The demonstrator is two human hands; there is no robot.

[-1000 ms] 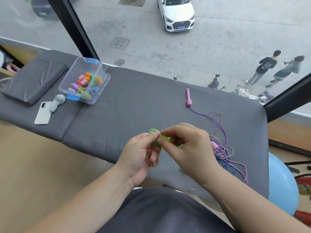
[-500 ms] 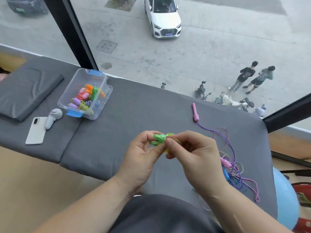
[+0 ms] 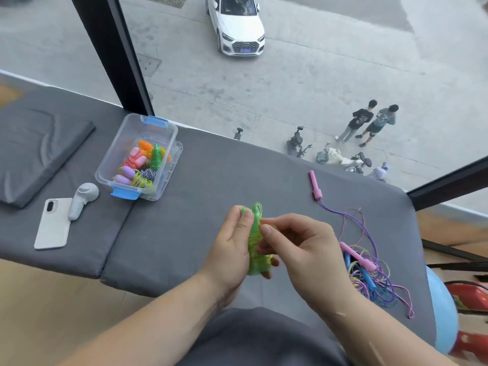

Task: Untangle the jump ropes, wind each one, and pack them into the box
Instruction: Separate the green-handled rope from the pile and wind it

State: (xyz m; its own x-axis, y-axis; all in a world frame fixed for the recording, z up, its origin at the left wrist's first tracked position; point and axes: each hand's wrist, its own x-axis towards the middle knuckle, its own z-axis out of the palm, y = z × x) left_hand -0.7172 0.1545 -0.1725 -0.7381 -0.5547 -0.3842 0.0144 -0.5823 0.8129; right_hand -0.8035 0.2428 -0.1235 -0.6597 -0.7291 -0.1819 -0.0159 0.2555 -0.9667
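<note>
Green was what I saw first in the head view: a wound green jump rope (image 3: 256,241), coiled tight round its handles and standing nearly upright, was held above the near edge of the grey padded bench (image 3: 211,186), about midway along it. The left hand (image 3: 230,250) gripped the bundle from the left, fingers curled behind it and the thumb pressed on its front. The right hand (image 3: 299,250) met it from the right, thumb and forefinger pinching the coils near the top, the other fingers loosely bent. Far off towards the bench's far left stood the clear plastic box (image 3: 112,150) with blue latches, open, already holding several wound ropes in orange, pink, lilac and green. Near the right edge lay the tangle of ropes (image 3: 369,278), purple, pink and blue cords knotted together, and one pink handle (image 3: 314,184) lay stretched out from it towards the far edge on a purple cord. A white phone (image 3: 52,224) lay face down near the bench's left front, a white handheld device (image 3: 83,200) resting partly on it, just beside the box. A folded grey pad (image 3: 34,149) sat at the far left. A blue ball (image 3: 441,310) showed below the right end.
</note>
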